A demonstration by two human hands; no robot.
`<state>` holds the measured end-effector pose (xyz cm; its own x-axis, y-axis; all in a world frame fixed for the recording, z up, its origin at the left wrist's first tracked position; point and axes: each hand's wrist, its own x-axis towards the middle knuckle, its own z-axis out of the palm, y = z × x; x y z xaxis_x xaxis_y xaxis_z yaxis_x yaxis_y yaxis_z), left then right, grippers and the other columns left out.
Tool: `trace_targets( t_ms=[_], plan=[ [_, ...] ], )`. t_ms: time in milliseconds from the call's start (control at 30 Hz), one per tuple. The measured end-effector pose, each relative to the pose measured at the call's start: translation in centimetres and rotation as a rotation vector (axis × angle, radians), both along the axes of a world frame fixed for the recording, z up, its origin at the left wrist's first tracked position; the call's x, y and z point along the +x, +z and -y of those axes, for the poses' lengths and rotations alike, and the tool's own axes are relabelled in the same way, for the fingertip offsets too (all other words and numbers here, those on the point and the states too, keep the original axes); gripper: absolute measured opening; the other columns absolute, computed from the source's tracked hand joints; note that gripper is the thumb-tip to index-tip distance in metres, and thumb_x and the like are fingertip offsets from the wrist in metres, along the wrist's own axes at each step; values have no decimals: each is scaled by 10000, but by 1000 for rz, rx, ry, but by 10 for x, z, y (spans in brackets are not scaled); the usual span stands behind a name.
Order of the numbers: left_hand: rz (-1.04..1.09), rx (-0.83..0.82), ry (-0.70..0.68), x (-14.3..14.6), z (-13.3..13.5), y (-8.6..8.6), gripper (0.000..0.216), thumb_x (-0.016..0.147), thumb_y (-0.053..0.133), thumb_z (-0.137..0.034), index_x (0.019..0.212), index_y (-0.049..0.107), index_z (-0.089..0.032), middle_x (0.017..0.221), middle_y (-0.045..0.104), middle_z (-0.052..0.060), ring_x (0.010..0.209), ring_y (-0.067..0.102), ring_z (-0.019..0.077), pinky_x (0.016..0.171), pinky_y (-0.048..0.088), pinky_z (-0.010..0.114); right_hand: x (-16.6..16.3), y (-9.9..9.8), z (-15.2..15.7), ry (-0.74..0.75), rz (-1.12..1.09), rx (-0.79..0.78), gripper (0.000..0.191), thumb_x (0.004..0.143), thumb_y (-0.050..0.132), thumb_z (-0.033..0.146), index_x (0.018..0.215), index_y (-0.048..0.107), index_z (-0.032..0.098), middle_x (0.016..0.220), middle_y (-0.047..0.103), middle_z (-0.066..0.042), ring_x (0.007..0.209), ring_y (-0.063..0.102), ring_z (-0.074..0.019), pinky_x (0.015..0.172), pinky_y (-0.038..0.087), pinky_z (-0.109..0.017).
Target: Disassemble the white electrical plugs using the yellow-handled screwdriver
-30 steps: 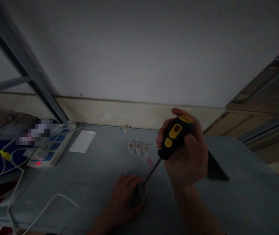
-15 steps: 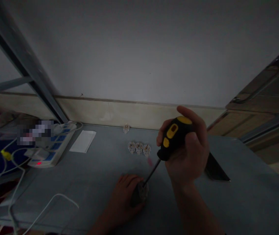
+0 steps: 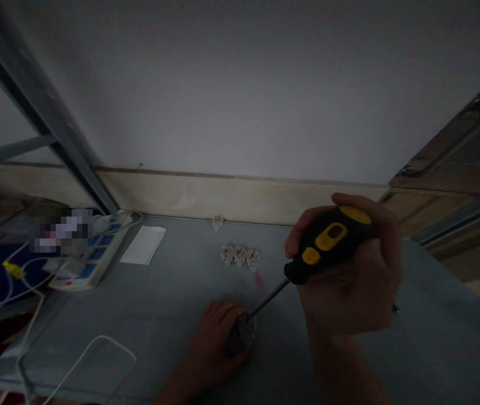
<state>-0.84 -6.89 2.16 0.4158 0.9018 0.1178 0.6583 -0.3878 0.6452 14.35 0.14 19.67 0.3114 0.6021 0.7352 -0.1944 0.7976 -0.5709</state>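
My right hand [image 3: 356, 281] is wrapped around the black and yellow handle of a screwdriver [image 3: 328, 239]. Its thin shaft slants down to the left, and the tip meets a dark rounded piece with a pale face [image 3: 246, 332]. My left hand [image 3: 212, 343] grips that piece against the grey tabletop, fingers curled around its left side. Dim light hides the piece's exact kind. Beyond the hands, three small whitish round parts with metal bits [image 3: 240, 256] sit side by side, and a similar single part [image 3: 217, 222] is near the wall.
On the left a white power strip [image 3: 105, 247] with blue sockets holds plugs and cables. Beside it is a folded white paper [image 3: 143, 245]. A white cable [image 3: 100, 337] loops over the table's front left. A dark flat object is mostly hidden behind my right hand.
My right hand has moved right and turned, tilting the screwdriver lower to the right and covering most of the dark flat object. The tip stays on the piece; my left hand is still.
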Motion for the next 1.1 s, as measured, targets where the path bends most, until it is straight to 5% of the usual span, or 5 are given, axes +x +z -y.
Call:
trace_targets(
  t_ms=[1100],
  plan=[
    [12, 28, 0, -2, 0, -10, 622, 690, 717, -172, 1285, 544, -226, 1292, 647, 95, 1172, 599, 317, 1020, 476, 524, -8, -3, 1, -8, -5, -55, 245, 915, 475, 342, 1054, 649, 240, 730, 602, -43, 496, 518, -152, 373, 332, -258]
  ],
)
